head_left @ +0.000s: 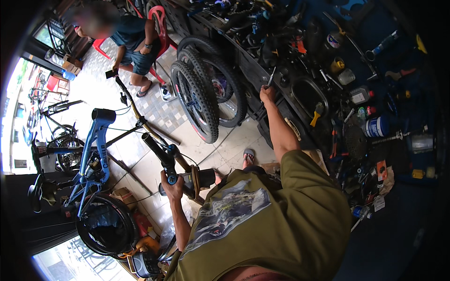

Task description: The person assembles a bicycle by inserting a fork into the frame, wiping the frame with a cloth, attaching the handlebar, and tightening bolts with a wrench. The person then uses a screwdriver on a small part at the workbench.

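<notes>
My left hand (173, 186) is wrapped around what looks like a black bicycle suspension fork (165, 159), near a blue cap; a gold tube lies just to its right. Over the edge of the cluttered bench, my right arm is stretched out. My right hand (267, 95) is closed on a slim metal tool (272, 77) that points away from me; its exact kind is too small to make out. Close to that hand, a dark oval tray (300, 85) rests on the bench, with a yellow-handled brush (317, 114) at its near side.
Bicycle wheels (194, 93) with knobbly tyres stand ahead, beside the bench. A blue bike frame (97, 145) hangs at left, above another wheel (105, 227). Beyond, a person (133, 42) sits on a red chair (161, 30). Tools and bottles crowd the bench, including a blue-and-white tub (376, 127).
</notes>
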### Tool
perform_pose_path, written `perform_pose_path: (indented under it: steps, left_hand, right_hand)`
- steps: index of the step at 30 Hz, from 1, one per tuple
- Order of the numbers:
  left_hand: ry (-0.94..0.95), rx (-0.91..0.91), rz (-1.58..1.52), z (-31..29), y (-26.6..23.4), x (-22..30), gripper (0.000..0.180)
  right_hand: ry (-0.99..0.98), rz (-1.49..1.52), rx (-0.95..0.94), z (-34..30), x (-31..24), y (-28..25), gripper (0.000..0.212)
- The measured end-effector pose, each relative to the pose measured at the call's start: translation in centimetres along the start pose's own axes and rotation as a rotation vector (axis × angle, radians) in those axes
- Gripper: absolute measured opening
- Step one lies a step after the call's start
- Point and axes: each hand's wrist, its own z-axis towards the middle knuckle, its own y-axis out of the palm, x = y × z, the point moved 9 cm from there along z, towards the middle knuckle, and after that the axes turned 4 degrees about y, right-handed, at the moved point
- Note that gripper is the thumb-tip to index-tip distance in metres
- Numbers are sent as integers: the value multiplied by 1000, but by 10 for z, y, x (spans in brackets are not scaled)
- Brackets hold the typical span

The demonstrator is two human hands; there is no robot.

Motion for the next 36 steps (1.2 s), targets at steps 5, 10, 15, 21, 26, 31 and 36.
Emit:
perform_pose_path:
  steps: [5,10,15,21,26,31,36]
  left_hand:
    - [-22,-11,-49,7,16,1,35]
    - [-27,-1,-58,8,21,-7,35]
    - [-65,-16,-38,9,31,-2,36]
    - [-41,22,3,3,22,-6,37]
    - [-71,17,-21,1,19,5,38]
    - [-50,43,5,-5,7,0,37]
    - [47,3,6,11,14,-13,31]
  right_hand:
    - [-92,-135,-116,6,13,-32,77]
    - [-60,-130,-179,13,21,-26,73]
    - [48,220,-270,12,41,-16,68]
    - [13,-400,-929,-82,-9,-3,61]
    - [-491,-1,-31,-39,-144,-110,43]
    - [-144,-383,128,39,-151,-126,59]
    - [-392,141,77,121,-147,-152,44]
